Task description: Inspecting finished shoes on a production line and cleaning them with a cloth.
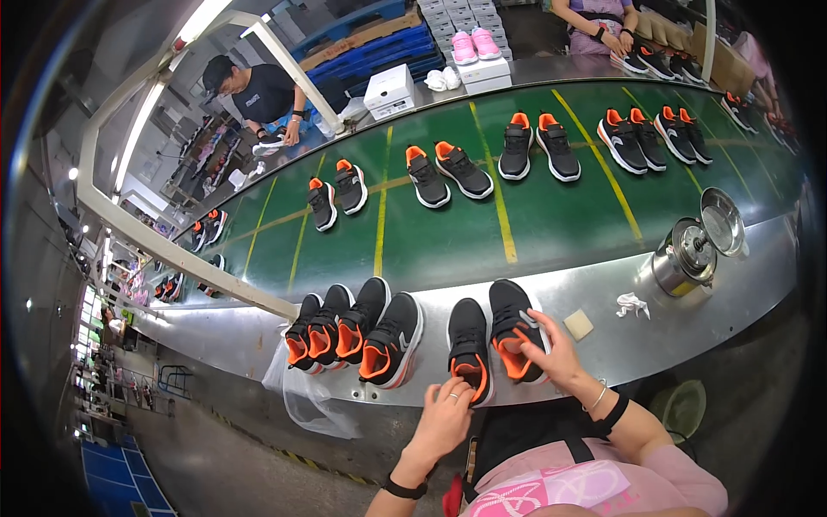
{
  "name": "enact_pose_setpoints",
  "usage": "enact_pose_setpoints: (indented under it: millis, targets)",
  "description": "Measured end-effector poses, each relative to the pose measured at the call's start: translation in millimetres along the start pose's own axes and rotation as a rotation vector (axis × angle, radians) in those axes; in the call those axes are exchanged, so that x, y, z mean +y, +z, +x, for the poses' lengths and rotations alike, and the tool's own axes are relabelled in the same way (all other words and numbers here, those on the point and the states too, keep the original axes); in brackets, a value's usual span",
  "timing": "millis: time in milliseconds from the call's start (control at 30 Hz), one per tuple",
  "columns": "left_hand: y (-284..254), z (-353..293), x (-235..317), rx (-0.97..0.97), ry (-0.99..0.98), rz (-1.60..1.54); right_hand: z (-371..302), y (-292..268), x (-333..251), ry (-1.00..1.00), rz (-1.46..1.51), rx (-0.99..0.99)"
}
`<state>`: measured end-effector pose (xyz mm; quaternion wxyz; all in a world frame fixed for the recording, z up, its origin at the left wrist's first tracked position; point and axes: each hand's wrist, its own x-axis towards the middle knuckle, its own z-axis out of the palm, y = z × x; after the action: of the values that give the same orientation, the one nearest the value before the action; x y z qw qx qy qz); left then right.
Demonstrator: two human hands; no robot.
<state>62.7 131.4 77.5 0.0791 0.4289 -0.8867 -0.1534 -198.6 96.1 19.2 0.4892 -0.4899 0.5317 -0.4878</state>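
Two black sneakers with orange linings and white soles lie side by side on the metal ledge in front of me, toes pointing away. My left hand [443, 419] is at the heel of the left sneaker [468, 338], its fingers curled over the orange collar. On the right sneaker [508, 303], my right hand [556, 351] grips the outer side, with thumb and fingers around the strap and opening. Parts of the fingertips are hidden by the shoes. Several matching sneakers [372, 314] stand in a row to the left, close to the metal post.
Beyond the ledge runs a green conveyor belt [431, 233] carrying pairs of sneakers. To my right are a pale square block [578, 324], crumpled white tissue [633, 305] and a metal pot [680, 258] with its lid raised. A clear plastic bag [314, 405] hangs off the edge. Co-workers stand across the belt.
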Motion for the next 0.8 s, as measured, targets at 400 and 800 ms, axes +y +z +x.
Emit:
enact_pose_setpoints:
  millis: [400,800]
  targets:
    - [4.3,24.3,13.3,-0.001,-0.025,-0.065,-24.6,10.2,7.5,-0.090,-0.208,-0.139]
    - [-50.9,73.8,-44.5,0.091,-0.196,-0.654,-21.5,-17.0,59.6,0.004,-0.178,0.077]
